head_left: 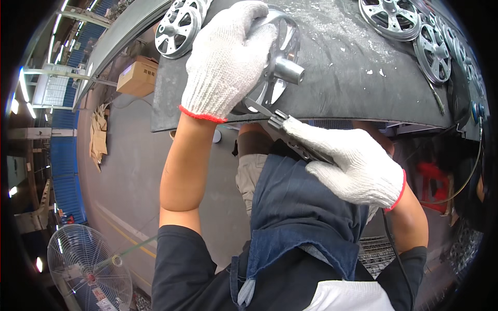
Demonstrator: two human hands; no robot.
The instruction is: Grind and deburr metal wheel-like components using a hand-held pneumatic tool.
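Two white knitted gloves with red cuffs are covering your hands. Your left hand (231, 59) is grasping a silvery spoked metal wheel (288, 71), fingers curling over its upper part; the exact finger contact is partly hiding from the camera. The wheel is standing on edge, leaning a little, near the front edge of a dark workbench (342, 88), its hub sticking out toward your right. Your right hand (355, 163) is clasping a dark hand tool (298, 145), index finger lying along its body, thumb bracing underneath. Its flat blade (259, 107) is pointing up and left at the wheel's lower portion, close below your left palm; whether the tip is touching, cannot tell. A black cable (392, 243) is trailing down from beneath your right wrist.

Around the work: similar wheels (168, 30) are leaning in a row at the bench's far left, and more wheels (390, 9) are lining its far right. Pale flakes (337, 23) are lying scattered over the bench top between them. You are wearing a blue apron (306, 197). Leftward, a cardboard box (137, 76) is sitting beyond the bench's side, and a large caged fan (91, 269) is standing lower left.
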